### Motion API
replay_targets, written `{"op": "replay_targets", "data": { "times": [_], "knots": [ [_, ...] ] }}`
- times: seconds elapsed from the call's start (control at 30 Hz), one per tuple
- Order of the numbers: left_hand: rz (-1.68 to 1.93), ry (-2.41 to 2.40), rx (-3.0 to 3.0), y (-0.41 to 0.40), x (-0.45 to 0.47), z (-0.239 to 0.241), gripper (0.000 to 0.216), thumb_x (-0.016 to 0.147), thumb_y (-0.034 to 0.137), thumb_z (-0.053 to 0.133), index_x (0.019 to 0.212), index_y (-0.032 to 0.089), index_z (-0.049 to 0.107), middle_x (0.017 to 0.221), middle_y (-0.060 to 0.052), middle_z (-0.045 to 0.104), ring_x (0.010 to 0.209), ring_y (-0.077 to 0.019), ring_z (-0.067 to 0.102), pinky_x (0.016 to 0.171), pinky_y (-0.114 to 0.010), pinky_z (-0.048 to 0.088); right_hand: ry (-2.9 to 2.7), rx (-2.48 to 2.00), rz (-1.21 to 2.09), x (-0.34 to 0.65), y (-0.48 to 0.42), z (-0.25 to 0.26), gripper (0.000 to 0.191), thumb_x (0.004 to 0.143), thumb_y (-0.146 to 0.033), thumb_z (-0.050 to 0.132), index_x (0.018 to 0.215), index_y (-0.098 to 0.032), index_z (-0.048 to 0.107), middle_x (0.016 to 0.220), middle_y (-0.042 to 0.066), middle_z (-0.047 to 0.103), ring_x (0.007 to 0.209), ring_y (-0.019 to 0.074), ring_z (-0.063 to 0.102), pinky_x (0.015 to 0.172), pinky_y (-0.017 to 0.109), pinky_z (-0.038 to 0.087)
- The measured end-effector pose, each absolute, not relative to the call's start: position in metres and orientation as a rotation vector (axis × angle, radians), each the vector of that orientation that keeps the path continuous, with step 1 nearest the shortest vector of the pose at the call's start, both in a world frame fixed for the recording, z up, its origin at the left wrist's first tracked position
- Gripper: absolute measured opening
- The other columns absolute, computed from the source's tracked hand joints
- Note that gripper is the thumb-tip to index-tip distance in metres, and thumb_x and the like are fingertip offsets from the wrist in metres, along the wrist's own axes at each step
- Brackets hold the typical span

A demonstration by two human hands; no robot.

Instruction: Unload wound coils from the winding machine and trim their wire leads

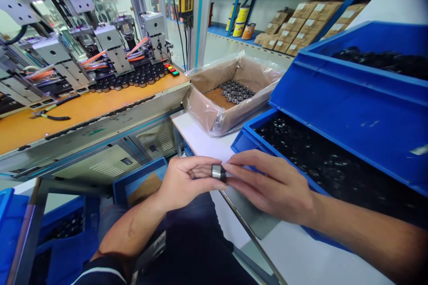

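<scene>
Pinching one round part, the left hand and right hand have fingers nearly closed, with a pile in the box and black bits in the blue bin.

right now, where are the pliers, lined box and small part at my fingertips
Pliers (pixel 52 106): head view, on one handle.
Lined box (pixel 240 116): head view, front outer wall.
Small part (pixel 217 172): head view, metal band.
</scene>
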State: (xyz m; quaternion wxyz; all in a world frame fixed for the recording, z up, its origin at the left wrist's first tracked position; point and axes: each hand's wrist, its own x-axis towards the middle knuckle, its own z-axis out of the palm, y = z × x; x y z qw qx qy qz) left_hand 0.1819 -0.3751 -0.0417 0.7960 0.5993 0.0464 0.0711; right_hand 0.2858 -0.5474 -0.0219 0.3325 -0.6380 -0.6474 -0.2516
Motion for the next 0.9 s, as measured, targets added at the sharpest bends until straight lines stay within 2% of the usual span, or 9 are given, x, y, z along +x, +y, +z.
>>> {"op": "replay_targets", "data": {
  "times": [0.2,0.4,0.6,0.73,0.83,0.9],
  "knots": [
    [0.158,0.090,1.323,-0.374,0.182,-0.040,0.044,0.055,0.023,0.093,0.095,0.014,0.077,0.079,-0.005,0.080,0.071,-0.0212,0.076,0.073,-0.032,0.066,-1.714,-1.679,-0.705,0.287,-0.548,-0.024,0.014,0.095,-0.015,0.059,0.108,-0.015,0.061,0.091,0.007,0.064,0.079,0.0128,0.065,0.065,0.023,0.058],
    [0.161,0.084,1.264,-0.375,0.183,-0.040,0.043,0.053,0.015,0.092,0.093,0.014,0.078,0.081,-0.004,0.080,0.070,-0.0184,0.076,0.072,-0.028,0.065,-1.701,-1.673,-0.704,0.287,-0.548,-0.026,0.017,0.096,-0.017,0.057,0.112,-0.018,0.061,0.090,0.005,0.064,0.077,0.0135,0.065,0.064,0.024,0.058],
    [0.162,0.123,1.223,-0.377,0.184,-0.038,0.044,0.049,0.014,0.094,0.090,0.014,0.077,0.079,-0.003,0.080,0.068,-0.0170,0.074,0.069,-0.028,0.064,-1.702,-1.673,-0.712,0.287,-0.547,-0.023,0.018,0.097,-0.015,0.055,0.114,-0.019,0.059,0.090,0.006,0.065,0.078,0.0134,0.067,0.065,0.023,0.059],
    [0.239,0.120,1.106,-0.394,0.184,-0.046,0.043,0.049,0.015,0.094,0.088,0.015,0.075,0.076,-0.003,0.079,0.070,-0.0162,0.074,0.069,-0.027,0.063,-1.760,-1.635,-0.797,0.289,-0.549,-0.023,0.020,0.096,-0.023,0.058,0.114,-0.016,0.059,0.087,0.007,0.066,0.078,0.0165,0.067,0.064,0.028,0.060],
    [0.351,0.093,1.091,-0.404,0.184,-0.053,0.042,0.054,0.015,0.093,0.091,0.016,0.074,0.082,-0.004,0.079,0.076,-0.0153,0.075,0.072,-0.024,0.062,-1.772,-1.629,-0.816,0.288,-0.550,-0.024,0.021,0.096,-0.021,0.057,0.116,-0.014,0.059,0.089,0.010,0.067,0.084,0.0196,0.068,0.068,0.032,0.062],
    [0.447,0.012,1.185,-0.402,0.184,-0.053,0.046,0.057,0.012,0.091,0.100,0.019,0.074,0.091,-0.005,0.079,0.082,-0.0151,0.074,0.077,-0.024,0.061,-1.730,-1.637,-0.766,0.286,-0.551,-0.025,0.023,0.095,-0.015,0.057,0.118,-0.014,0.058,0.094,0.011,0.067,0.090,0.0201,0.068,0.072,0.032,0.062]
  ]
}}
